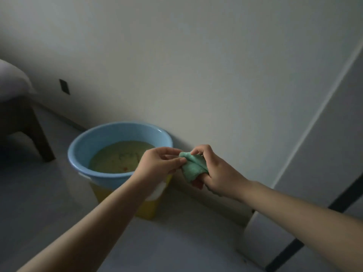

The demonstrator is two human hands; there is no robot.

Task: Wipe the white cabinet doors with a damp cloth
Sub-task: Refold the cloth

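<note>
Both hands meet in front of the wall [196,65], just to the right of the basin; the cloth [193,166], small and green, is bunched between them. Right hand [218,173]: grip clenched round the lower bulk of the cloth, fingers curled under it, thumb side on top; left hand [159,163]: grip pinching the cloth's upper edge between thumb and fingertips. Judged purpose: one hand anchors the wad while the other draws an edge out, either to unfold it or to refold it into a pad for wiping; which of the two cannot be told. Cloth held beside the basin rather than over it; dripping not visible. The basin [84,146], pale blue, holds cloudy yellowish water; it sits raised on a yellow container [149,209] against the wall, presumably to bring the water within easy reach. White cabinet [324,154] stands at the right edge of view, a dark strip running down its front; the cloth is near it but not touching. Wiping judged not yet begun. Chair leg [39,134] at left, well apart; dark wall plate [64,86] above the floor [39,193].
</note>
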